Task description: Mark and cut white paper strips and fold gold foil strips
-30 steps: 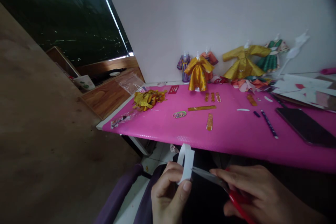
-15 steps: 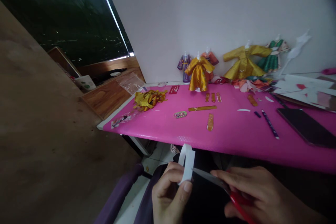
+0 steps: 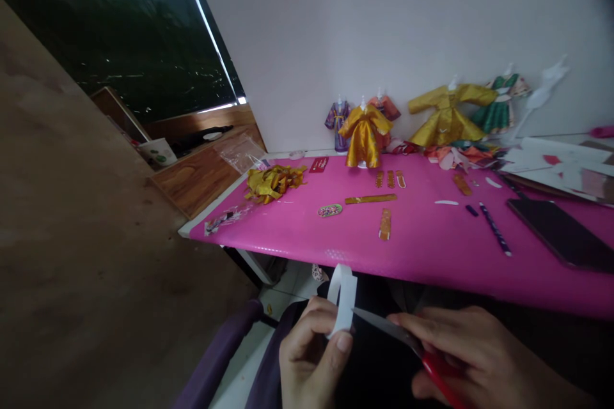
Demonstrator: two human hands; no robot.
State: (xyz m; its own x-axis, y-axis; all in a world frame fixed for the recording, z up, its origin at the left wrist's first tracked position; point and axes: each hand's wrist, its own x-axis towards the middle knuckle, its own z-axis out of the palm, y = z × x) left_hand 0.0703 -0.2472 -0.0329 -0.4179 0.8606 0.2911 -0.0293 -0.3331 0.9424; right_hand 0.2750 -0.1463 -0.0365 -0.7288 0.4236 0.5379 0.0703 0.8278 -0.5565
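Note:
Between the thumb and fingers of my left hand [image 3: 311, 348] is a white paper strip [image 3: 346, 307], bent into a loop that stands above my lap. My right hand [image 3: 480, 348] is closed around red-handled scissors [image 3: 439, 370]. The scissors' blades look closed together and point left, their tip at the right edge of the strip. Whether the tip touches the paper I cannot tell. Both hands are in front of the near edge of the pink table [image 3: 297, 236].
Doll-sized dresses [image 3: 364, 134] stand along the wall. On the table are gold scraps [image 3: 273, 182], a gold strip [image 3: 371, 199], a small patterned oval [image 3: 329, 210], a pen [image 3: 495, 228], a dark phone [image 3: 561, 230] and a paper stack [image 3: 566, 163]. A purple armrest [image 3: 220, 351] is at lower left.
The view has shifted very slightly. My hands, the paper strip and the scissors keep practically the same positions relative to each other.

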